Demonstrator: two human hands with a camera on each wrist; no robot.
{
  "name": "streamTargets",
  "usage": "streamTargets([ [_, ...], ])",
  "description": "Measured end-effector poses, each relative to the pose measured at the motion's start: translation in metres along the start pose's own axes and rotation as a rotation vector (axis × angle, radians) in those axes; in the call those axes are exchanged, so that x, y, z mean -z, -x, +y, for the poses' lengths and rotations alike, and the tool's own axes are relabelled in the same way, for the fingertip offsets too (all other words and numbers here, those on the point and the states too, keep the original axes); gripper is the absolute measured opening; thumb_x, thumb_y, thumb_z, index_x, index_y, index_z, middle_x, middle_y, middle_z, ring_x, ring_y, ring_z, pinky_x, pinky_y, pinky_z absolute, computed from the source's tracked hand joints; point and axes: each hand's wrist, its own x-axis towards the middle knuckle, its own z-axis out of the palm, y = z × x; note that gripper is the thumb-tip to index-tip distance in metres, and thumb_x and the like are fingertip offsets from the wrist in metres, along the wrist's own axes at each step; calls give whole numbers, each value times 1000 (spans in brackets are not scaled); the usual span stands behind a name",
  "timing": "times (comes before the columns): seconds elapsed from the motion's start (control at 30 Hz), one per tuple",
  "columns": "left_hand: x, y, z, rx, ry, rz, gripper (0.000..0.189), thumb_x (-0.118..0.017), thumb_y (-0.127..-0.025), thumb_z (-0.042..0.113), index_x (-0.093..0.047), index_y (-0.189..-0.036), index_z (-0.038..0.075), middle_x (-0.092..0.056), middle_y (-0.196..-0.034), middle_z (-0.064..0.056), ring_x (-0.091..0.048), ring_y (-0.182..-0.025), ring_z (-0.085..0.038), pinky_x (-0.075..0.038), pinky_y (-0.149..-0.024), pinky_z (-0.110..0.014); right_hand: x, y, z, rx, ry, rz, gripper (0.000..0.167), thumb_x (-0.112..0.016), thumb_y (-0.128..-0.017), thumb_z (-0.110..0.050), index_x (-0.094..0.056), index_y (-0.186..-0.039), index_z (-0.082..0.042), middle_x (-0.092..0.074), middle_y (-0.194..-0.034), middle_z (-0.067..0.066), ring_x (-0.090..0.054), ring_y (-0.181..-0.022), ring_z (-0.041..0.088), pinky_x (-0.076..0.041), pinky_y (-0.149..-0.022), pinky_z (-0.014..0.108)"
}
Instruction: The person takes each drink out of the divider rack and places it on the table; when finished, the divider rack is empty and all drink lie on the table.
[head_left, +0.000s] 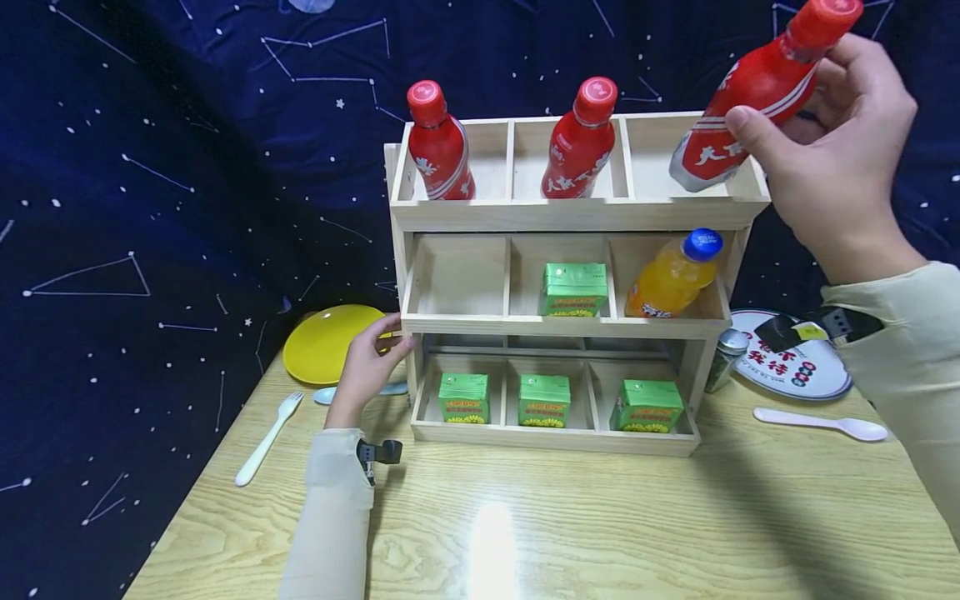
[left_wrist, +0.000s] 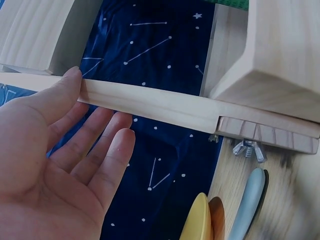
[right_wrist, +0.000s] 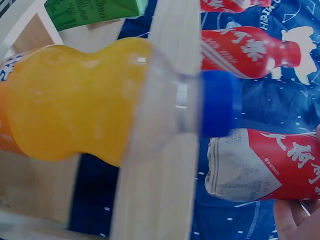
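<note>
My right hand (head_left: 847,158) grips a red drink bottle (head_left: 750,108) by its upper body, tilted over the top right compartment of the wooden shelf (head_left: 570,218). The right wrist view shows its silvery base (right_wrist: 235,165). Two more red bottles, one on the left (head_left: 442,158) and one in the middle (head_left: 577,154), stand in the top tier. My left hand (head_left: 367,367) is at the shelf's left side; its thumb touches the wooden side post (left_wrist: 150,102), with the other fingers loosely extended beside it.
An orange soda bottle (head_left: 671,279) and a green carton (head_left: 574,289) sit in the middle tier, several green cartons (head_left: 544,400) in the bottom. Around the shelf lie a yellow plate (head_left: 322,346), fork (head_left: 270,437), blue utensil (left_wrist: 247,205), shaker (head_left: 723,358), patterned plate (head_left: 795,379) and pale spoon (head_left: 821,422).
</note>
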Motion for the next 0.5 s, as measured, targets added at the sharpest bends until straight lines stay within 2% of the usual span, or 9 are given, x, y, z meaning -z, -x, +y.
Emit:
streamTargets([
  [0.13, -1, 0, 0, 1, -13, 5, 49, -71, -94, 23, -56, -139, 13, -58, -132, -13, -62, -114, -34, -53, -94, -45, 14, 2, -10, -17, 18, 21, 59, -72, -91, -21, -46, -143, -13, -55, -139, -1, -52, -128, 13, -34, -110, 27],
  [0.27, -1, 1, 1, 4, -34, 11, 48, -70, -94, 23, -56, -139, 14, -59, -131, -11, -62, -113, -32, -54, -93, -44, 29, 11, -13, -117, 5, 39, 62, -71, -91, -21, -42, -145, -14, -51, -143, 0, -49, -131, 14, -30, -112, 27],
  [0.4, -3, 1, 1, 4, -38, 13, 48, -70, -94, 23, -57, -139, 14, -59, -131, -11, -62, -113, -32, -54, -93, -44, 47, 27, -6, -262, 26, 35, 60, -65, -95, -21, -38, -148, -17, -47, -146, 1, -46, -133, 12, -27, -113, 26],
  [0.5, -3, 0, 1, 4, -28, 10, 48, -70, -94, 24, -56, -139, 14, -59, -131, -12, -62, -113, -32, -54, -93, -44, 61, 42, 8, -275, 128, 44, 57, -63, -97, -24, -39, -149, -21, -48, -145, -1, -49, -126, 7, -30, -111, 23],
])
